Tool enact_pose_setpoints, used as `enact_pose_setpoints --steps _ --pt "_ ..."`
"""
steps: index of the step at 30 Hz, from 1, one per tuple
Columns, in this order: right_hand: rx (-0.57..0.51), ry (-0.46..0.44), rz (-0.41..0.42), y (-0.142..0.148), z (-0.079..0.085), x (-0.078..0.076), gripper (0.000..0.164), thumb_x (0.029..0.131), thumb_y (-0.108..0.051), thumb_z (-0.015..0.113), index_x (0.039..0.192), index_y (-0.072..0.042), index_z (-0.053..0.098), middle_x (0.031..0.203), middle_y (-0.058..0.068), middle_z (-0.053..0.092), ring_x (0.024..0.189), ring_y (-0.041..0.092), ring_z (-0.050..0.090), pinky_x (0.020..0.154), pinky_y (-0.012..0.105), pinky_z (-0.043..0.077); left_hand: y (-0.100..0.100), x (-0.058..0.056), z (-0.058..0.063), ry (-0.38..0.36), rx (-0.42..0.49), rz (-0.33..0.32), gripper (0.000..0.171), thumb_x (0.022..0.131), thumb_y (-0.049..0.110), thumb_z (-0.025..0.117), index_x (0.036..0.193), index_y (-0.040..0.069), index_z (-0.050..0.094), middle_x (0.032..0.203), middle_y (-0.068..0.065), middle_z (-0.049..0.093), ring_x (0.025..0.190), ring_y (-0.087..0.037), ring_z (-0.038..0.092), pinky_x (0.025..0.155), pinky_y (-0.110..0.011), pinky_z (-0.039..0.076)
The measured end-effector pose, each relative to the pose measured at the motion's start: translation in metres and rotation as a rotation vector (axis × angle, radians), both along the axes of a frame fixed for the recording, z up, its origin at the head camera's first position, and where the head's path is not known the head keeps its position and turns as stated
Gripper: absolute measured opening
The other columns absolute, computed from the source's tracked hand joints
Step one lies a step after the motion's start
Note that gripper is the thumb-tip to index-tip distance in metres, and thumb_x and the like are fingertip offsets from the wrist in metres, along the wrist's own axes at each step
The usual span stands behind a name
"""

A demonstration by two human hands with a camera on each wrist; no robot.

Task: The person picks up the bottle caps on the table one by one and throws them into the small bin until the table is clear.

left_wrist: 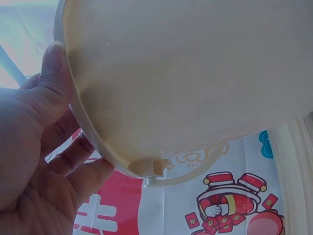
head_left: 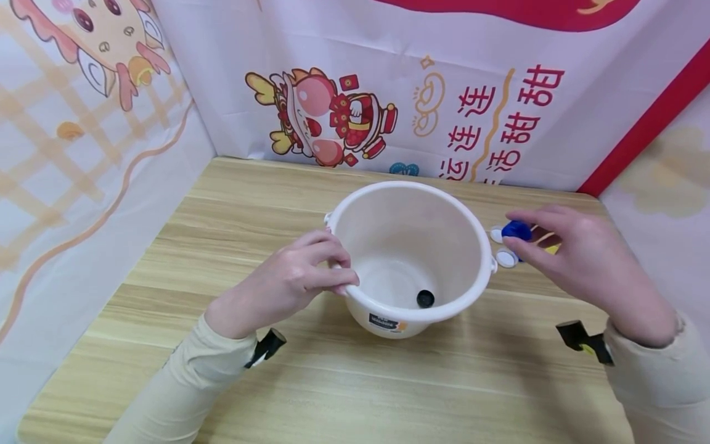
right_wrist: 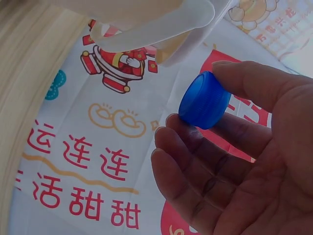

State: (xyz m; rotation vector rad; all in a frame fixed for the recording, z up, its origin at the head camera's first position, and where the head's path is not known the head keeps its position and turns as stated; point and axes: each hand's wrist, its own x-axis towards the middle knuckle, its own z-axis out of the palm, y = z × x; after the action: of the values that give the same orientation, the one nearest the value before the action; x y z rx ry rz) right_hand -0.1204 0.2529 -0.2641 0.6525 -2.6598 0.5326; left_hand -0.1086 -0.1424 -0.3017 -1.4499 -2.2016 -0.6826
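A white plastic bucket (head_left: pixel 410 246) stands on the table, and a black bottle cap (head_left: pixel 425 299) lies on its floor. My left hand (head_left: pixel 294 271) grips the bucket's near-left rim; in the left wrist view the thumb (left_wrist: pixel 53 61) lies on one side of that rim with fingers on the other. To the right of the bucket, my right hand (head_left: pixel 577 253) pinches a blue bottle cap (right_wrist: pixel 205 100) between thumb and fingers, above the table. White caps (head_left: pixel 506 258) lie below it, with something yellow (head_left: pixel 552 249) partly hidden behind the hand.
The wooden table (head_left: pixel 166 296) meets a printed cloth backdrop (head_left: pixel 222 80) at its back edge. Another patterned cloth (head_left: pixel 72 154) hangs along the left side. The bucket's handle (right_wrist: pixel 161 34) shows in the right wrist view.
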Motion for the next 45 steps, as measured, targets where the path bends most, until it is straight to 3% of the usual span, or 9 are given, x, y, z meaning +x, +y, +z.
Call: enact_pose_setpoints --steps 5,14,31,41,45 --pt "0.005 -0.022 -0.001 -0.003 0.0 0.002 0.044 0.078 -0.016 0.086 0.119 -0.009 0.072 0.103 0.005 0.071 0.079 0.022 0.068 0.061 0.006 0.044 0.0 0.001 0.001 -0.005 -0.001 0.003 0.026 0.075 0.008 0.085 0.1 0.014 0.079 0.1 -0.006 0.066 0.104 -0.024 0.058 0.106 -0.042 0.045" --pt "0.028 -0.026 0.001 -0.01 0.005 0.006 0.046 0.077 -0.019 0.087 0.12 -0.01 0.072 0.103 0.004 0.071 0.081 0.019 0.067 0.058 0.022 0.051 0.0 0.001 0.002 -0.01 -0.004 0.013 0.029 0.073 0.008 0.087 0.1 0.014 0.079 0.1 -0.006 0.066 0.104 -0.024 0.058 0.105 -0.044 0.046" --pt "0.034 -0.029 0.016 -0.017 0.005 0.005 0.048 0.077 -0.02 0.087 0.12 -0.009 0.071 0.096 0.003 0.07 0.08 0.018 0.065 0.057 0.028 0.053 0.001 0.0 0.003 -0.001 -0.001 0.005 0.026 0.075 0.009 0.085 0.1 0.014 0.079 0.099 -0.006 0.066 0.104 -0.024 0.059 0.107 -0.044 0.043" --pt "0.044 -0.028 0.037 -0.027 0.009 0.006 0.046 0.078 -0.022 0.087 0.12 -0.011 0.072 0.101 0.006 0.071 0.081 0.019 0.066 0.062 0.038 0.057 0.001 0.0 0.002 -0.009 0.001 0.005 0.028 0.074 0.009 0.086 0.101 0.013 0.079 0.099 -0.006 0.066 0.103 -0.024 0.059 0.105 -0.042 0.047" --pt "0.047 -0.011 0.061 -0.031 0.011 0.005 0.046 0.078 -0.021 0.086 0.121 -0.012 0.072 0.1 0.004 0.071 0.082 0.018 0.065 0.059 0.035 0.055 0.001 -0.001 0.001 -0.005 0.003 -0.005 0.028 0.074 0.008 0.086 0.1 0.013 0.079 0.099 -0.005 0.066 0.103 -0.024 0.059 0.102 -0.041 0.049"
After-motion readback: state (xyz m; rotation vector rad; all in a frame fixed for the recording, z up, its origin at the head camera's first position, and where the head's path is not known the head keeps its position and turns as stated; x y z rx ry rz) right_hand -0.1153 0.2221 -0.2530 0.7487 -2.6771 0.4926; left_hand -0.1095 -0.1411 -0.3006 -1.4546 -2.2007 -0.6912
